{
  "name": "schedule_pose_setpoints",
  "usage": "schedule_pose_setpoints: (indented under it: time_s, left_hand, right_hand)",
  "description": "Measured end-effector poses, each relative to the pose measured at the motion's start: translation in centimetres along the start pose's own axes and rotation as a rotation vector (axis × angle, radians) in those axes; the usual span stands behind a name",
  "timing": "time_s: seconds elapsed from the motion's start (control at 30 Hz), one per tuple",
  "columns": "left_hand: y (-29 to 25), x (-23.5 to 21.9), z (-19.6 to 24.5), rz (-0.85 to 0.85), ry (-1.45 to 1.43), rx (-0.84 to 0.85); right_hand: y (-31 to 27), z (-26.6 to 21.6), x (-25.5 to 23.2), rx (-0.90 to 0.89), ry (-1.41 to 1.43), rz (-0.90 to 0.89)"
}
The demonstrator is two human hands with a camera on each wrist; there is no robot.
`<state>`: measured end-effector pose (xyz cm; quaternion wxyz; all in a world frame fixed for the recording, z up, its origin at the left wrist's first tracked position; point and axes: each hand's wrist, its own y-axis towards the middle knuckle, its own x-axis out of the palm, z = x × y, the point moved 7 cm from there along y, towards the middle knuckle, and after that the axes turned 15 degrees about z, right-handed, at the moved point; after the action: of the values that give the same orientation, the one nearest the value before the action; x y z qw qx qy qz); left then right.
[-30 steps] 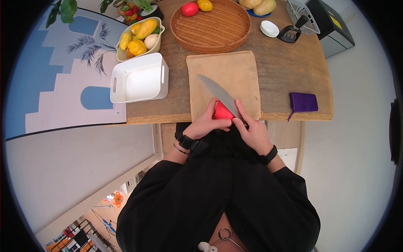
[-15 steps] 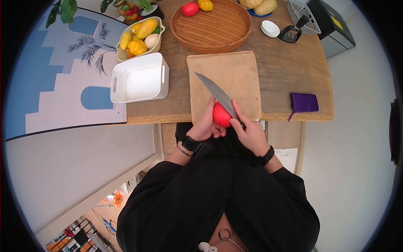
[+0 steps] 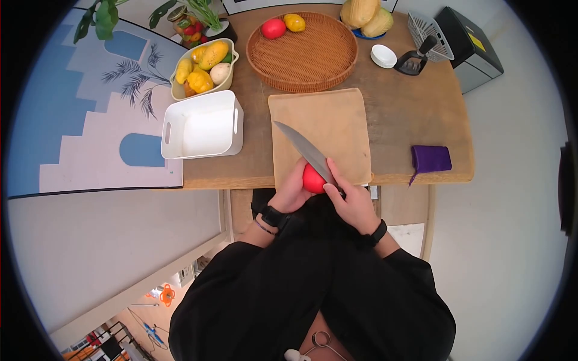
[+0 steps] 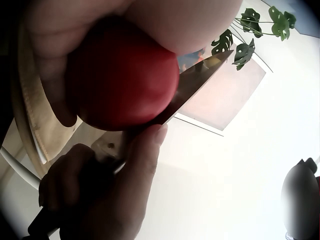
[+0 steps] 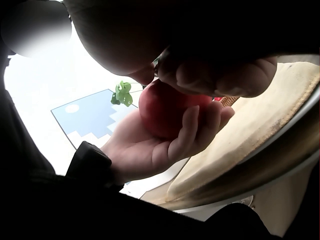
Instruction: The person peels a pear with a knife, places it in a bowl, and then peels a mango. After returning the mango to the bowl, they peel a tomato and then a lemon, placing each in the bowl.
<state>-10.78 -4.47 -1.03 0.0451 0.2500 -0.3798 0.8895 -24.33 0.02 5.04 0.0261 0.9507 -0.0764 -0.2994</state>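
My left hand (image 3: 291, 194) holds a smooth, round red fruit (image 3: 313, 180), tomato-like, just in front of the table's edge. In the right wrist view its fingers (image 5: 189, 132) curl up around the fruit from below. My right hand (image 3: 355, 209) grips a large kitchen knife (image 3: 302, 146), the dark handle mostly hidden in the palm. The blade lies against the fruit's right side, its tip pointing away over a tan mat (image 3: 325, 111). In the left wrist view the right thumb (image 4: 150, 142) sits at the fruit's lower edge beside the blade (image 4: 197, 82).
Beyond the mat is a round wicker tray (image 3: 301, 60) with a red and a yellow fruit. To the left stand a white bin (image 3: 205, 129) and a bowl (image 3: 174, 88) of mostly yellow fruits. A purple pouch (image 3: 431, 159) lies right, below a white dish (image 3: 383, 56).
The left thumb has moved off the top of the red fruit, leaving more of it showing. The knife stays along its right side. The head view has tilted, shifting the table downward.
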Motion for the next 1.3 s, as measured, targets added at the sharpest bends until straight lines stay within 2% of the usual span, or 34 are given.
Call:
schedule_pose_setpoints:
  time_s: [0.07, 0.1, 0.13, 0.2, 0.27, 0.3, 0.37, 0.5, 0.6, 0.67, 0.7, 0.77, 0.8, 0.87, 0.9, 0.97, 1.0, 1.07, 1.1, 1.17, 1.3]
  left_hand:
    - [-1.2, 0.3, -0.5, -0.010, 0.073, -0.138]
    - [0.5, -1.6, -1.2, -0.006, 0.071, -0.145]
    - [2.1, -2.1, -2.5, -0.440, -0.053, -0.242]
    - [0.6, -1.6, -2.7, -0.876, -0.180, -0.330]
    - [0.7, -2.1, -2.0, -0.316, 0.118, -0.120]
    - [-0.9, -0.6, -1.1, -0.318, 0.120, -0.116]
    - [-2.4, 0.1, 1.1, -0.077, 0.000, -0.026]
    - [0.4, -1.0, -0.4, -0.097, -0.045, -0.020]
    - [0.8, -0.9, -0.7, -0.055, -0.084, 0.055]
    - [-0.7, -0.1, -1.1, -0.009, -0.050, -0.101]
    - [-0.7, -0.6, -0.6, -0.010, -0.050, -0.098]
    - [-2.0, -0.5, -0.9, -0.386, 0.134, -0.283]
    - [-1.1, -1.6, -1.3, -0.385, 0.134, -0.287]
    - [0.5, -3.1, -2.8, -0.499, 0.146, -0.326]
    - [0.0, -2.6, -2.6, -0.497, 0.146, -0.325]
    - [-0.4, -2.2, -1.7, -0.351, 0.206, -0.180]
    - [-1.5, -0.9, -1.2, -0.352, 0.207, -0.178]
    - [-2.7, -0.1, 0.9, -0.081, 0.081, -0.042]
    - [-2.3, -0.4, 0.8, -0.079, 0.081, -0.043]
    - [-1.1, -0.7, 0.4, -0.158, -0.093, -0.083]
    - [-0.3, -1.3, 0.3, -0.100, -0.115, -0.044]
  right_hand:
    - [0.0, -0.2, 0.0, 0.064, -0.025, -0.059]
    - [-0.1, -0.1, 0.1, 0.070, -0.026, -0.065]
    - [-0.1, -0.1, 0.0, 0.055, -0.007, -0.050]
    - [-0.2, -0.1, 0.0, 0.039, 0.011, -0.033]
    - [-0.3, 0.4, 0.2, 0.062, 0.017, -0.025]
    - [-0.2, 0.3, 0.1, 0.058, 0.017, -0.022]
    - [-0.3, 0.5, 0.3, 0.091, -0.031, -0.058]
    - [-0.3, 0.5, 0.4, 0.067, -0.041, -0.063]
    - [-0.1, -0.5, 0.3, 0.026, -0.043, -0.030]
    - [-0.2, -1.0, 0.2, 0.058, -0.009, -0.034]
    - [-0.1, -0.9, 0.1, 0.056, -0.009, -0.034]
    - [-0.1, -0.5, 0.2, 0.045, -0.018, -0.057]
    - [-0.1, -0.2, 0.5, 0.048, -0.017, -0.057]
    - [0.0, -0.1, 0.3, -0.026, 0.025, 0.021]
    - [0.0, -0.1, 0.4, -0.026, 0.026, 0.019]
    - [0.1, -0.1, 0.4, -0.015, 0.052, 0.028]
    - [0.1, -0.2, 0.4, -0.017, 0.051, 0.030]
    - [0.1, -0.4, 0.2, -0.052, 0.051, 0.063]
    - [0.2, -0.5, 0.2, -0.051, 0.052, 0.062]
    - [0.1, -0.2, 0.4, -0.002, -0.015, -0.007]
    - [0.0, -0.2, 0.6, -0.002, 0.023, 0.037]
